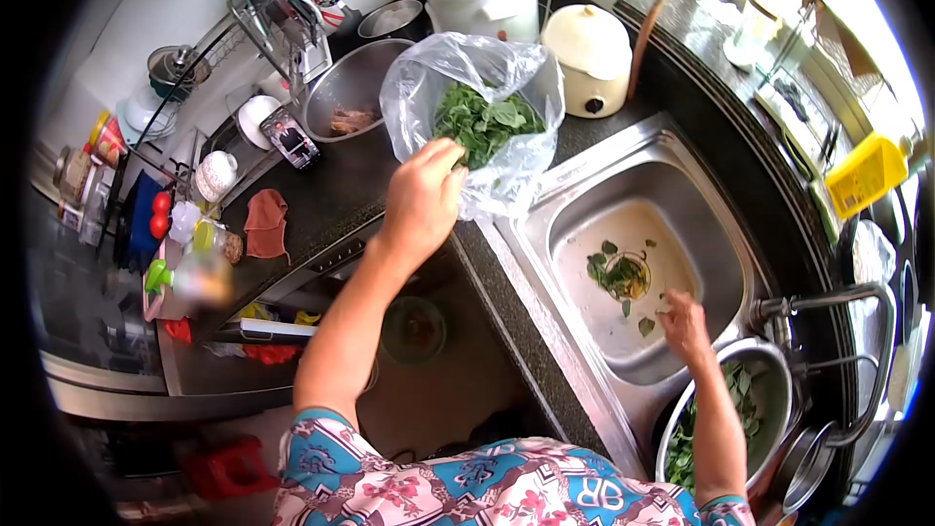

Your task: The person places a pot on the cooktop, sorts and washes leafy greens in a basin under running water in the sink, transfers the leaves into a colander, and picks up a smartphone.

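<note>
Green leaves (pixel 487 122) fill a clear plastic bag (pixel 531 175) that stands open on the counter. At the bag's near edge is my left hand (pixel 429 185), its fingers bent together by the leaves; whether they grip anything is hidden. My right hand (pixel 685 326) hangs over the steel sink (pixel 672 205), fingers curled downward, and I cannot make out anything in them. Loose leaves (pixel 614 276) lie around the drain in the sink, left of that hand. Under my right forearm, a metal bowl (pixel 779 385) holds more leaves (pixel 745 399).
Behind the bag stand a white cooker (pixel 482 0) and a cream pot (pixel 587 54). A steel bowl (pixel 336 83) with meat, a phone (pixel 290 136) and a pink cloth (pixel 266 224) are at the left. The faucet (pixel 828 302) arches right of the sink.
</note>
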Available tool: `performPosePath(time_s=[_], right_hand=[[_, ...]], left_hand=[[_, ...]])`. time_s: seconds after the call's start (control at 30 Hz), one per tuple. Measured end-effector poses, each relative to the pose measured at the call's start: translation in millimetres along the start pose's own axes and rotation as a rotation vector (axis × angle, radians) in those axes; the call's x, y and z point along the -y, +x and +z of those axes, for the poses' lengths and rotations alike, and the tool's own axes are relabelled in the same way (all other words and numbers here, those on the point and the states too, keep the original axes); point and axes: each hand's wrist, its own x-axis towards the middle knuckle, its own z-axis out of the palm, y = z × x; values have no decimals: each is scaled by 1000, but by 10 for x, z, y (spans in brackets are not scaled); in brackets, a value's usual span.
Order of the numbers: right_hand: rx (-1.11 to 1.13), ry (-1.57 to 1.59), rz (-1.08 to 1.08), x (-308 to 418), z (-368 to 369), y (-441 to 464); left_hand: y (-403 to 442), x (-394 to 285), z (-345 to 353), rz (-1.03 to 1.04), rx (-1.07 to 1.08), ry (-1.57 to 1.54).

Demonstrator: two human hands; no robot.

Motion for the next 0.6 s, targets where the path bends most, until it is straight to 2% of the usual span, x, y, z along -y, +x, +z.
performPosePath(time_s=[0.03,0.07,0.1,0.17,0.23,0.3,0.33,0.43,0.5,0.57,0.6], right_hand=[[113,190,262,43,91,34],[148,215,367,260,99,78],[31,-45,156,241,224,40],[126,-223,132,273,386,-10],[193,-104,176,558,335,2],[216,-83,109,700,324,14],[227,-42,60,743,321,52],[248,21,-57,964,256,243],[127,8,-227,1168,212,464],[93,-1,-356,1342,227,717],[68,-16,-418,1472,227,847]], left_hand=[[143,152,46,-40,106,5],[277,316,137,-32,159,29],[399,484,266,-55,223,64],[708,672,507,-250,560,236],[835,794,825,-226,715,453],[920,739,966,-267,854,595],[921,916,1118,-294,916,601],[758,1154,1343,-302,827,571],[733,1099,1288,-309,836,436],[637,1288,1378,-134,677,415],[635,1265,1338,-137,683,417]])
